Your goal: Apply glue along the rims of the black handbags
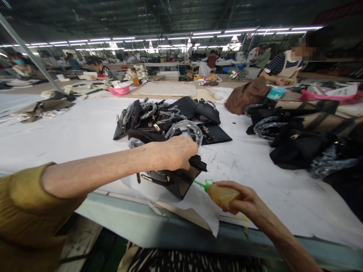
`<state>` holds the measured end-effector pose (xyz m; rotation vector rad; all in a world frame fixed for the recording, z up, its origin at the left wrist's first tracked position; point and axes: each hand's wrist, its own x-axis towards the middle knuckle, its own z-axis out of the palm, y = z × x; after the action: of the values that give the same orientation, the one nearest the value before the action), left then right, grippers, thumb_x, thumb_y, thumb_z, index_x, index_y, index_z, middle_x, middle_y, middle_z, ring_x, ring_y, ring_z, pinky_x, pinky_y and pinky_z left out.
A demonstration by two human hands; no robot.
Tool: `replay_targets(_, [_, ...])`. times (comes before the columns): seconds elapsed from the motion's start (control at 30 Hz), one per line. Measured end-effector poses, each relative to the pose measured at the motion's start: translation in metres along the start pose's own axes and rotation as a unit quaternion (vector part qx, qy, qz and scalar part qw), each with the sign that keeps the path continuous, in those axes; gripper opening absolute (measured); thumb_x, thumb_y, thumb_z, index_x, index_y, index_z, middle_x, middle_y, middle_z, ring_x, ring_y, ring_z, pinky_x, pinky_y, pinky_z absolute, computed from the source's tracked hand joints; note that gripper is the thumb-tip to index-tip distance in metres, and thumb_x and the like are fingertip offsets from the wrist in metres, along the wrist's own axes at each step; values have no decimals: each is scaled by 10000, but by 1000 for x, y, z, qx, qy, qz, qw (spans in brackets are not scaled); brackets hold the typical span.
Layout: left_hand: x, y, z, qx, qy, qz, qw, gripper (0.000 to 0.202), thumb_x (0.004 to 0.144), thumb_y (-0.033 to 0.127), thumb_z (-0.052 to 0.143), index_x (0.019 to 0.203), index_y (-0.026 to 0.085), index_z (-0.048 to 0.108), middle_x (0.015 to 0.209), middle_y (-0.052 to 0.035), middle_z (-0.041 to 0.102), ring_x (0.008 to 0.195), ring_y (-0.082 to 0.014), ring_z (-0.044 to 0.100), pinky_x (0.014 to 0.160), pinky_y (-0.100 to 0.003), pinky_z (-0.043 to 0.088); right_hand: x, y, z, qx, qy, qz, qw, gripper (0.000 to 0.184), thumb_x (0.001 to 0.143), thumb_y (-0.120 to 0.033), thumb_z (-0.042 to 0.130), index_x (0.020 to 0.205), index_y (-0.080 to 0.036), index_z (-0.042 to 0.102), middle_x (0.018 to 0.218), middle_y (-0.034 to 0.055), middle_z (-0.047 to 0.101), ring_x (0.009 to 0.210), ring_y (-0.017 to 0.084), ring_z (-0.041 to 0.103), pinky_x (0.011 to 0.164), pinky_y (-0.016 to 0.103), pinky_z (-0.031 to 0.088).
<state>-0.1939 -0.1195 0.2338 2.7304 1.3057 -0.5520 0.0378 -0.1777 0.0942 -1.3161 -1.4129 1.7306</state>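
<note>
Black handbag (pixel 183 184): on the paper-covered desk (pixel 119 215), near the front edge; directly under the left hand (pixel 180 151), to the left of the right hand (pixel 241 198); long axis running roughly left to right, with a brown-tinged end facing right.
Left hand: nearer of the two; closed over the top of the handbag, reaching across from the left.
Right hand: wrapped around a yellowish squeeze bottle (pixel 222 194), just beside the handbag, not touching it.
Squeeze bottle: tilted, long axis running from palm toward the handbag, green nozzle (pixel 202 184) foremost and pointing left.
Nozzle to handbag: lined up with the brown-tinged end; perhaps touching, perhaps just short, too fine to tell from here.
Beyond the left hand: heap of black handbags (pixel 181 107), with a clear-wrapped handle (pixel 195 130) arching just behind the knuckles.
Hidden: left fingertips and most of the handbag's upper part, beneath hand and forearm.
Cut off: mustard sleeve (pixel 31 204) at left; black-and-tan bags (pixel 295 147) at the right edge.
</note>
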Motion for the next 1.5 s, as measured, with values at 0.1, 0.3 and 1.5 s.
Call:
replay_targets(0.1, [0, 3, -3, 2, -17, -4, 1000, 200, 696, 265, 648, 831, 119, 671, 826, -112, 675, 748, -242, 633, 566, -283, 432, 1, 8, -2, 10, -11, 0, 1000, 456, 580, -151, 580, 1026, -195, 669, 986, 28, 671, 726, 204, 586, 606, 284, 460])
replay_targets(0.3, [-2, 6, -3, 12, -27, -2, 1000, 200, 696, 283, 644, 815, 123, 660, 803, -101, 662, 739, -233, 624, 563, -280, 428, 3, 17, -4, 56, -34, 3, 998, 442, 629, -159, 615, 1070, -188, 637, 921, 30, 682, 756, 214, 595, 649, 301, 474])
replay_targets(1.5, [-56, 13, 63, -31, 113, 1, 993, 216, 792, 282, 609, 935, 125, 572, 969, -96, 617, 962, -249, 517, 876, -381, 423, 2, 34, 10, 151, -68, 57, 985, 471, 607, -253, 707, 1064, -191, 610, 891, 26, 695, 745, 199, 603, 634, 275, 442])
